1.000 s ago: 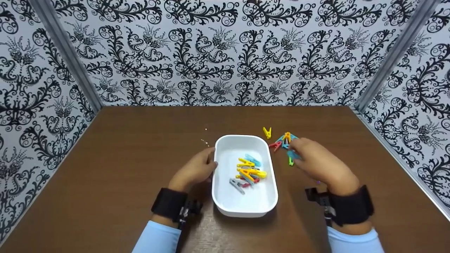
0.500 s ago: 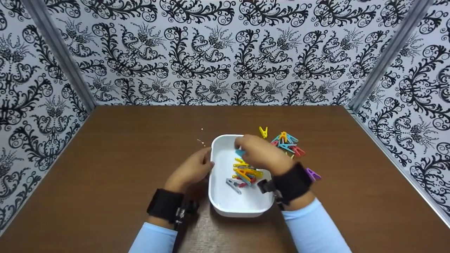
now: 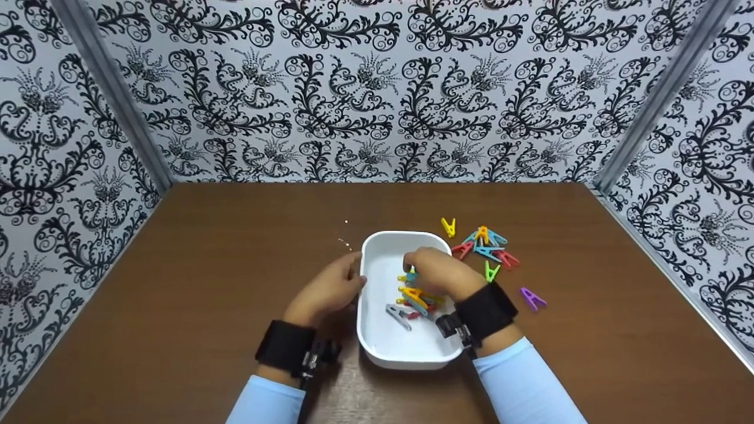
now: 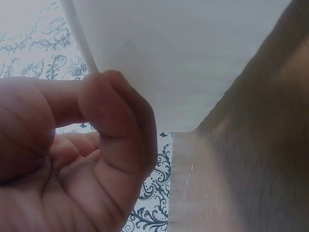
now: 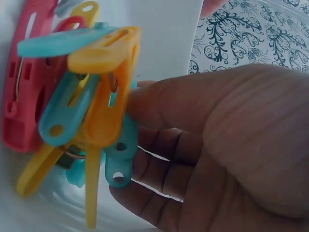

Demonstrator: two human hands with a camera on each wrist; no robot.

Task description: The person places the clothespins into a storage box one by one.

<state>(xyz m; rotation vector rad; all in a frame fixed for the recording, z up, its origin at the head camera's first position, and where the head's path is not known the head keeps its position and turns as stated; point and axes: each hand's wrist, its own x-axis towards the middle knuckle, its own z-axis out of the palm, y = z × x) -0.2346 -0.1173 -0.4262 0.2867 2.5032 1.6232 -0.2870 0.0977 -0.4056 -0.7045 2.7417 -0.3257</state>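
A white plastic tray stands on the brown table, with several clothespins heaped inside. My left hand grips its left rim between thumb and fingers, as the left wrist view shows close up. Inside the tray, my right hand pinches a light-blue clothespin low over the heap. Its thumb tip is partly hidden behind an orange clothespin. Red, yellow and blue clothespins overlap there, and a grey clothespin lies nearest the tray's front.
Right of the tray lies a loose group with a red clothespin, blue ones and an orange one. A yellow clothespin, a green clothespin and a purple clothespin lie apart. Patterned walls enclose the table.
From the loose group, my right hand has brought a light-blue clothespin left into the tray and lowered it toward the heap. The left hand has stayed on the rim.
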